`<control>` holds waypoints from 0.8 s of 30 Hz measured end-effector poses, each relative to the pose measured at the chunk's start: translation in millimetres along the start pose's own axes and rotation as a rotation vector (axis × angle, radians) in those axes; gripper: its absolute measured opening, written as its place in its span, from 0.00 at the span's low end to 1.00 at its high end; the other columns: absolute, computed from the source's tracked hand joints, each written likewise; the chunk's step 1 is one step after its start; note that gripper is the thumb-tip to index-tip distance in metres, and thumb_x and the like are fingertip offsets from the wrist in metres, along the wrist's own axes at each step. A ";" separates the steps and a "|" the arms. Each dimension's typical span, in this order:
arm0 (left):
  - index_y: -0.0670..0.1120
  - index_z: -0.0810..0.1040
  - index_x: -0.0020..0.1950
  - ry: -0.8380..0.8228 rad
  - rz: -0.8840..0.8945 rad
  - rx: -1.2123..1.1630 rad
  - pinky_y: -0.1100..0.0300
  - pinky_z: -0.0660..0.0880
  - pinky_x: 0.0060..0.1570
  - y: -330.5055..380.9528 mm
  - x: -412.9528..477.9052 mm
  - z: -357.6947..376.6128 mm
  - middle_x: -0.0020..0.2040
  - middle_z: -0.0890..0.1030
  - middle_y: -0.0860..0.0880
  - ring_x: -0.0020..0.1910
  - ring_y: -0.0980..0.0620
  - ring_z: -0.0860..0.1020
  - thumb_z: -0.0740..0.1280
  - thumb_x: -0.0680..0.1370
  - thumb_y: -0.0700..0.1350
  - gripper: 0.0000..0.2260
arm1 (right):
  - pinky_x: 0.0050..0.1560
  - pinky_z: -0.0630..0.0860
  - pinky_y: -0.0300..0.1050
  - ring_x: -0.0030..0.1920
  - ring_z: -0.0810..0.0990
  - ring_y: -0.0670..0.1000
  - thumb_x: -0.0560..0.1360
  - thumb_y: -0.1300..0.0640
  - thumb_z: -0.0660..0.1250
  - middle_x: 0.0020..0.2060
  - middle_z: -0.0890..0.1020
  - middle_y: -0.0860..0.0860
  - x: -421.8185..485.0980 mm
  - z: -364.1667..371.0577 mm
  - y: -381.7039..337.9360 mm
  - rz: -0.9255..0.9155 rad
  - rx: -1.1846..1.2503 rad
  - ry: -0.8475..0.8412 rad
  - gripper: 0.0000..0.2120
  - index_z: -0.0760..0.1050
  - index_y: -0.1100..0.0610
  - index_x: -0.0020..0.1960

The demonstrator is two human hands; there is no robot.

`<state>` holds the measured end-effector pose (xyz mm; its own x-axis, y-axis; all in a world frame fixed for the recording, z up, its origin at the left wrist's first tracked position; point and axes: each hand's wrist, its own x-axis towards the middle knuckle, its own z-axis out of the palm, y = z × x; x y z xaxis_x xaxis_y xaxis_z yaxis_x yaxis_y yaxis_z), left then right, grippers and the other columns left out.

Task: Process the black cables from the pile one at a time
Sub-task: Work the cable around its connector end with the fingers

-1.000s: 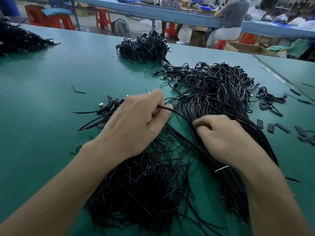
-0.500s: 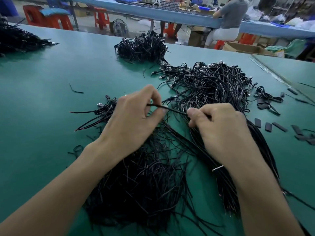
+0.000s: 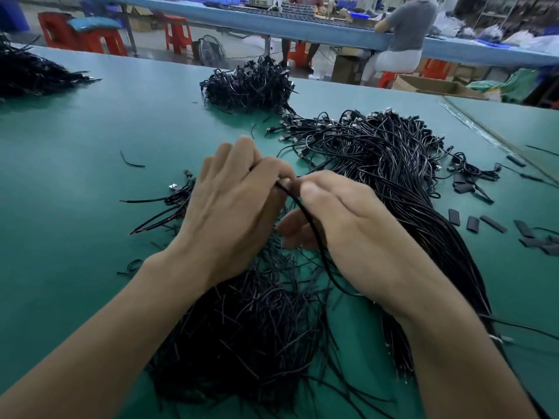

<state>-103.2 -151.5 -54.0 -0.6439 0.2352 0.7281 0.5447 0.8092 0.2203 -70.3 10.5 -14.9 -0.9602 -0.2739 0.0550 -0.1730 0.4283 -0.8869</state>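
One black cable (image 3: 314, 234) runs from my pinched fingertips down between my wrists. My left hand (image 3: 230, 210) and my right hand (image 3: 348, 228) meet at the cable's upper end, fingertips touching, both closed on it above the table. A big bundle of black cables (image 3: 402, 164) with plug ends lies to the right, trailing toward me. Below my hands lies a heap of thin black wire pieces (image 3: 251, 322). A few cables with bared ends (image 3: 163, 204) lie left of my left hand.
The green table (image 3: 75, 182) holds another cable heap (image 3: 251, 86) at the back middle and one (image 3: 27, 74) at the far left. Short black sleeve pieces (image 3: 490, 225) lie at the right. Beyond the table, a seated person (image 3: 399, 40) works at a blue bench, near red stools (image 3: 81, 37).
My right hand has slid left along the cable until its fingertips meet my left hand's. The stretch of cable that showed between the hands is gone.
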 end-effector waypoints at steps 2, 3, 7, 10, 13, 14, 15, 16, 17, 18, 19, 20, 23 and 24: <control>0.45 0.78 0.53 -0.054 0.032 -0.004 0.52 0.64 0.44 -0.6 -1.6 1.7 0.44 0.64 0.51 0.44 0.51 0.64 0.54 0.82 0.48 0.14 | 0.34 0.77 0.40 0.29 0.79 0.42 0.81 0.43 0.57 0.30 0.81 0.44 2.8 5.4 1.4 -0.024 -0.043 0.070 0.16 0.79 0.50 0.47; 0.46 0.77 0.53 -0.071 0.031 -0.017 0.53 0.64 0.44 -1.1 -2.4 2.5 0.44 0.65 0.53 0.43 0.52 0.65 0.54 0.82 0.48 0.14 | 0.30 0.73 0.40 0.26 0.75 0.43 0.81 0.44 0.59 0.27 0.79 0.45 4.8 6.4 3.9 -0.047 -0.111 0.113 0.15 0.79 0.51 0.45; 0.55 0.74 0.48 -0.029 -0.250 -0.234 0.68 0.67 0.35 -11.9 -0.4 2.2 0.35 0.74 0.61 0.35 0.63 0.72 0.62 0.80 0.49 0.03 | 0.25 0.71 0.41 0.27 0.75 0.50 0.80 0.49 0.65 0.28 0.80 0.46 7.8 -5.8 14.3 -0.079 -0.141 0.284 0.12 0.81 0.52 0.40; 0.54 0.76 0.40 0.144 -0.530 -0.437 0.68 0.65 0.25 -25.4 4.9 -4.1 0.30 0.78 0.52 0.25 0.60 0.68 0.69 0.78 0.44 0.08 | 0.24 0.70 0.36 0.32 0.76 0.52 0.77 0.51 0.66 0.29 0.82 0.47 9.7 -17.1 18.5 -0.012 -0.090 0.346 0.12 0.81 0.52 0.37; 0.51 0.78 0.41 0.212 -0.499 -0.390 0.66 0.62 0.23 -22.1 6.8 -13.0 0.27 0.75 0.51 0.23 0.58 0.65 0.65 0.78 0.48 0.07 | 0.29 0.72 0.37 0.39 0.77 0.53 0.75 0.52 0.66 0.33 0.83 0.51 11.3 -19.5 21.2 0.013 -0.107 0.322 0.11 0.82 0.53 0.37; 0.49 0.79 0.40 0.194 -0.449 -0.356 0.66 0.61 0.23 -18.4 6.4 -14.3 0.24 0.72 0.53 0.22 0.57 0.65 0.63 0.78 0.50 0.10 | 0.27 0.69 0.36 0.33 0.76 0.53 0.76 0.50 0.65 0.29 0.81 0.48 10.9 -18.1 21.1 0.006 -0.119 0.295 0.12 0.81 0.54 0.38; 0.48 0.79 0.39 0.150 -0.400 -0.321 0.64 0.61 0.24 -14.0 6.3 -15.2 0.23 0.70 0.54 0.22 0.57 0.65 0.60 0.78 0.53 0.14 | 0.26 0.68 0.36 0.26 0.72 0.49 0.77 0.48 0.64 0.25 0.77 0.46 10.5 -16.5 20.5 -0.009 -0.123 0.267 0.13 0.81 0.54 0.39; 0.46 0.79 0.38 0.080 -0.358 -0.282 0.61 0.60 0.25 -9.8 6.1 -15.9 0.22 0.67 0.54 0.22 0.57 0.65 0.57 0.78 0.56 0.18 | 0.26 0.67 0.37 0.24 0.69 0.45 0.78 0.46 0.63 0.24 0.75 0.45 9.9 -14.9 19.5 -0.034 -0.117 0.240 0.15 0.81 0.53 0.41; 0.45 0.79 0.38 -0.007 -0.325 -0.246 0.60 0.59 0.27 -6.4 5.8 -16.0 0.22 0.65 0.55 0.22 0.57 0.65 0.54 0.78 0.59 0.23 | 0.26 0.69 0.40 0.24 0.68 0.45 0.79 0.45 0.62 0.25 0.75 0.45 9.5 -12.9 18.2 -0.069 -0.104 0.215 0.14 0.81 0.51 0.43; 0.44 0.79 0.38 -0.102 -0.297 -0.220 0.60 0.58 0.28 -3.8 5.2 -15.9 0.22 0.64 0.55 0.23 0.57 0.64 0.51 0.78 0.62 0.27 | 0.27 0.72 0.45 0.26 0.71 0.50 0.80 0.46 0.61 0.28 0.77 0.48 9.6 -11.3 16.8 -0.111 -0.090 0.198 0.13 0.81 0.50 0.45; 0.44 0.79 0.38 -0.190 -0.279 -0.217 0.60 0.59 0.28 -1.9 4.4 -15.5 0.22 0.64 0.55 0.23 0.56 0.64 0.49 0.79 0.64 0.30 | 0.29 0.75 0.51 0.29 0.74 0.56 0.81 0.48 0.61 0.31 0.79 0.53 9.6 -10.2 15.8 -0.151 -0.090 0.198 0.12 0.81 0.49 0.45; 0.46 0.79 0.38 -0.266 -0.273 -0.246 0.60 0.59 0.28 -1.1 3.4 -14.6 0.21 0.64 0.55 0.22 0.56 0.65 0.49 0.80 0.66 0.31 | 0.31 0.74 0.54 0.33 0.75 0.60 0.82 0.49 0.62 0.34 0.79 0.57 9.9 -10.0 15.7 -0.184 -0.101 0.212 0.11 0.81 0.48 0.45; 0.50 0.82 0.38 -0.426 -0.299 -0.509 0.61 0.59 0.25 2.2 2.8 -12.9 0.20 0.62 0.55 0.19 0.57 0.61 0.53 0.82 0.64 0.27 | 0.33 0.71 0.54 0.32 0.73 0.57 0.82 0.51 0.64 0.33 0.78 0.54 11.1 -11.5 18.3 -0.214 -0.107 0.272 0.10 0.80 0.49 0.44; 0.50 0.83 0.38 -0.459 -0.297 -0.592 0.62 0.59 0.25 3.3 3.7 -12.4 0.21 0.60 0.55 0.21 0.57 0.59 0.54 0.82 0.62 0.25 | 0.33 0.72 0.53 0.32 0.73 0.55 0.81 0.51 0.64 0.33 0.78 0.53 11.7 -12.2 19.2 -0.205 -0.105 0.294 0.10 0.81 0.50 0.44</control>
<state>-97.1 -154.7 -42.6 -0.8930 0.3569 0.2742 0.4277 0.4831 0.7640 -87.6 26.0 -25.7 -0.9224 -0.1106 0.3700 -0.3755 0.4806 -0.7925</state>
